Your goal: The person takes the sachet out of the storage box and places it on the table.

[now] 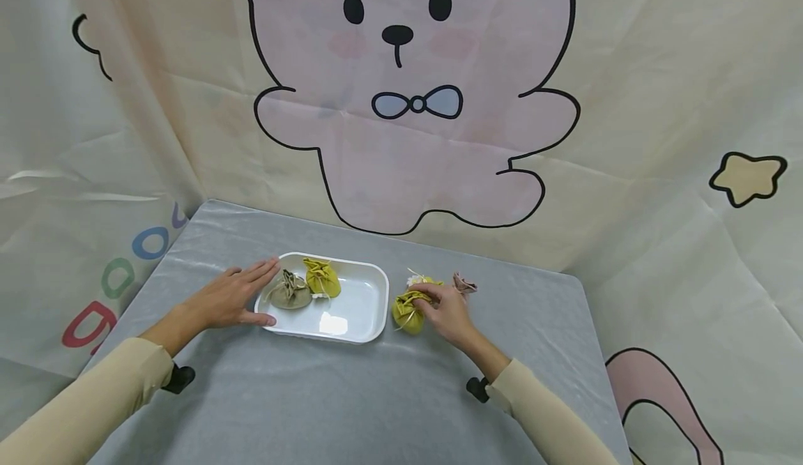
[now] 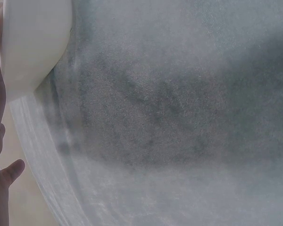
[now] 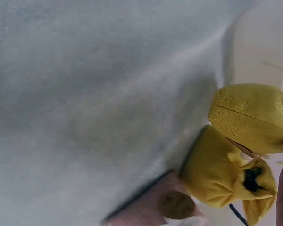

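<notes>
My right hand (image 1: 448, 315) pinches the gathered neck of a yellow drawstring pouch (image 1: 408, 317), just right of a white tray (image 1: 362, 294). In the right wrist view this pouch (image 3: 250, 117) hangs beside a second yellow pouch (image 3: 210, 172), with a pink pouch (image 3: 144, 207) bearing a round brown tag below it. The head view shows the pink pouch's top (image 1: 464, 284) behind the hand, which covers the rest. My left hand (image 1: 228, 299) lies along the tray's left end, fingers extended and thumb at the front corner. Inside the tray sit a grey-green pouch (image 1: 291, 294) and a yellow pouch (image 1: 323, 278).
A grey cloth (image 1: 314, 402) covers the table. Its far edge meets a cream curtain (image 1: 640, 172) printed with a large pink bear. More printed curtain hangs along the left and right sides.
</notes>
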